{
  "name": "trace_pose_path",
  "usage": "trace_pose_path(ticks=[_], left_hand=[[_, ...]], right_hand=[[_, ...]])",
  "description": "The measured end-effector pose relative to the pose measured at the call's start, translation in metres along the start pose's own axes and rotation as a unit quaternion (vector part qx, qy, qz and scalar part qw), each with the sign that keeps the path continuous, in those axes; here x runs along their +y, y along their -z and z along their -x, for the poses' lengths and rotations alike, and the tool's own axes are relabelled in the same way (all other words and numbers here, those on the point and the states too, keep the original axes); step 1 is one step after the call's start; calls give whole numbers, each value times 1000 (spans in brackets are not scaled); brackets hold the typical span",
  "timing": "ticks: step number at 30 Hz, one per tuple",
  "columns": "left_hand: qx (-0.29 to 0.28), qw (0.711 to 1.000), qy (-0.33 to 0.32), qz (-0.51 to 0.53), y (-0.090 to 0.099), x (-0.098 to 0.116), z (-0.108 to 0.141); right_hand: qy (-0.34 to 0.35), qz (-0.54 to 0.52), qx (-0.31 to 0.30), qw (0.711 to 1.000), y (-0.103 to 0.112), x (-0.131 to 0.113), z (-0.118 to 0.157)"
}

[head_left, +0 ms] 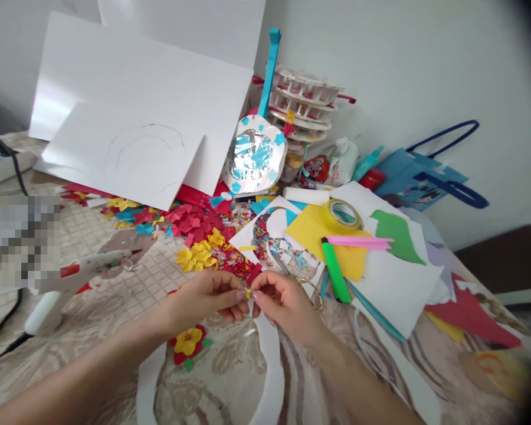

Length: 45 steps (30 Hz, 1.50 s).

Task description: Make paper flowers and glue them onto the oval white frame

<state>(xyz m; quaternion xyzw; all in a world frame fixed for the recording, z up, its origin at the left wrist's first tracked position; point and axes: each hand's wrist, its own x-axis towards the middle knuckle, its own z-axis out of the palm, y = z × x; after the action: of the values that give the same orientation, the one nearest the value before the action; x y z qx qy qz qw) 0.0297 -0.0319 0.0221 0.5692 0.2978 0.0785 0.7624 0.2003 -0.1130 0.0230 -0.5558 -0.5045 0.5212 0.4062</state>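
My left hand [223,297] and my right hand [279,302] meet at the middle, thumbs and fingertips pinched together. Between them is a small yellow paper piece [248,293], mostly hidden by the fingers. Below lies a wide white paper ring [271,360], its far side covered by my hands. A red and yellow paper flower [188,342] with green leaves sits at the ring's left side, under my left wrist. Loose yellow paper flowers [197,257] and a heap of red paper flowers [194,223] lie just beyond my left hand.
A hot glue gun [75,274] with a cord lies at left. Gold-handled scissors [316,298], a green marker [335,271] and yellow tape [343,213] are right of my hands. White boards [150,106] lean behind, beside a round silver-centred decoration [254,154] and a blue bag [420,177].
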Motion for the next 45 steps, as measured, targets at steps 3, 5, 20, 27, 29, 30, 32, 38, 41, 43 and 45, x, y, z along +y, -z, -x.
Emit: trace_pose_path(ticks=[3, 5, 20, 27, 29, 30, 32, 38, 41, 43, 45], left_hand=[[4, 1000, -1, 3, 0, 0, 0], [8, 1000, -8, 6, -1, 0, 0], [-3, 999, -30, -26, -1, -4, -1], [-1, 999, -29, -18, 0, -7, -4], [9, 1000, -24, -15, 0, -6, -4], [14, 1000, -20, -15, 0, -5, -4], [20, 1000, -13, -19, 0, -3, -3], [12, 1000, -10, -26, 0, -4, -4], [4, 999, -19, -26, 1, -7, -5], [6, 998, -31, -51, 2, -8, -5], [30, 991, -57, -116, 3, -7, -3]], right_hand=[[19, 14, 8, 1000, -1, -1, 0], [18, 14, 13, 1000, -2, 0, 0], [-18, -39, 2, 999, -3, 9, -1], [0, -8, 15, 1000, -2, 9, 0], [28, 36, 35, 998, -3, 9, 1], [47, 61, 46, 996, -3, 9, 1], [79, 105, 63, 989, -4, 9, 3], [120, 182, 72, 973, -7, 5, 5], [131, 196, 81, 969, -5, 4, 4], [132, 202, 87, 966, -2, 6, 3], [125, 204, 89, 967, 2, 8, 1]])
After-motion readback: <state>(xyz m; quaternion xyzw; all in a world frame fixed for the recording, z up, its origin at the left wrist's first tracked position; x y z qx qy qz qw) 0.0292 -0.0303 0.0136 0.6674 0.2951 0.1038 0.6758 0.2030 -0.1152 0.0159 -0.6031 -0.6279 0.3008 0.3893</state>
